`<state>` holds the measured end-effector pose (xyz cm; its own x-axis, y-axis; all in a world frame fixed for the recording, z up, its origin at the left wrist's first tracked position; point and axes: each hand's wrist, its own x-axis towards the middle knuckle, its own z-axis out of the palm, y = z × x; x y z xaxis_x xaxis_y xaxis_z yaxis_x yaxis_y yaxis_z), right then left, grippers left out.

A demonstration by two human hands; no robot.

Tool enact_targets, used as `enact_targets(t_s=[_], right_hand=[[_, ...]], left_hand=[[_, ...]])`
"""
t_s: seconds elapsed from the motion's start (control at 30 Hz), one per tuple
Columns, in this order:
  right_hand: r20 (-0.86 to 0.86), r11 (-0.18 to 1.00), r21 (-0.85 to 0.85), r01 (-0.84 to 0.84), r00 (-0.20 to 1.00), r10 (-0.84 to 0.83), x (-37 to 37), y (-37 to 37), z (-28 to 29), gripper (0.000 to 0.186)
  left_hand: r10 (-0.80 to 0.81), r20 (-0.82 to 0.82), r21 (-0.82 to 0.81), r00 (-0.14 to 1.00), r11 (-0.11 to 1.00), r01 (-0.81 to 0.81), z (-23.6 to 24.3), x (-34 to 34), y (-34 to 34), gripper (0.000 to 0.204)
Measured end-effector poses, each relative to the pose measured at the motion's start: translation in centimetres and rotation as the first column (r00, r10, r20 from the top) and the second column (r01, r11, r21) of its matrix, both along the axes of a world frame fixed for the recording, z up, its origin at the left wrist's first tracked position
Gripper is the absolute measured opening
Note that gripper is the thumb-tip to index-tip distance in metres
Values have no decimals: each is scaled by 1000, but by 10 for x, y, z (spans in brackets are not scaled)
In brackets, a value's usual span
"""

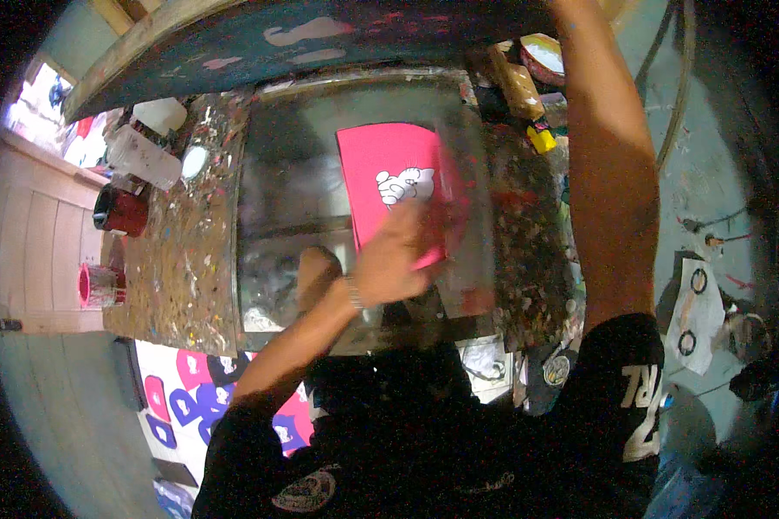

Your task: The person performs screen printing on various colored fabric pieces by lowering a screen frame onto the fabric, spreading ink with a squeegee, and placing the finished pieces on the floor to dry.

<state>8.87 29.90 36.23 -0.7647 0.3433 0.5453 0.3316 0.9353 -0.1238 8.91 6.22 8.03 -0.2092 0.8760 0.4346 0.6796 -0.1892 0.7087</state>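
A pink cut fabric piece (368, 160) with a white, black-outlined cartoon animal print lies on a glossy dark board (277, 173), its right side smeared by motion. My left hand (394, 251), with a metal band at the wrist, is on the lower part of that piece; its fingers are too blurred to read. My right forearm reaches up past the top edge beside a raised, paint-spotted frame (389, 26), and that hand is out of sight.
Left on the stained bench (190, 277) are white containers (143, 156), a dark red tub (121, 209) and a pink bucket (99, 285). A bowl (541, 56) and yellow object (541, 138) sit upper right. Several printed pieces (190, 406) lie below left.
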Motion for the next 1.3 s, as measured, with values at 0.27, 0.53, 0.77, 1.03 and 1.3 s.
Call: enact_targets(t_s=[0.27,0.53,0.77,1.03,1.3], right_hand=[[-51,999,19,-44,998,45,-1,-6,1,76],[-27,1000,22,-17,999,18,4,-16,1,72],[-17,1000,13,7,1000,-7,0,-15,-1,71],[-44,1000,7,-4,999,4,2,-18,-6,71],[-30,1000,20,-2,1000,3,4,-19,-11,70]], left_hand=[[84,-371,-110,925,985,-134,-40,-52,-26,45],[131,-428,-153,894,965,-215,-84,-108,-68,64],[63,-513,-335,856,904,-267,-84,-99,-60,92],[5,-542,-380,840,891,-250,-81,-102,-63,92],[-4,-592,-394,806,874,-285,-85,-100,-60,88]])
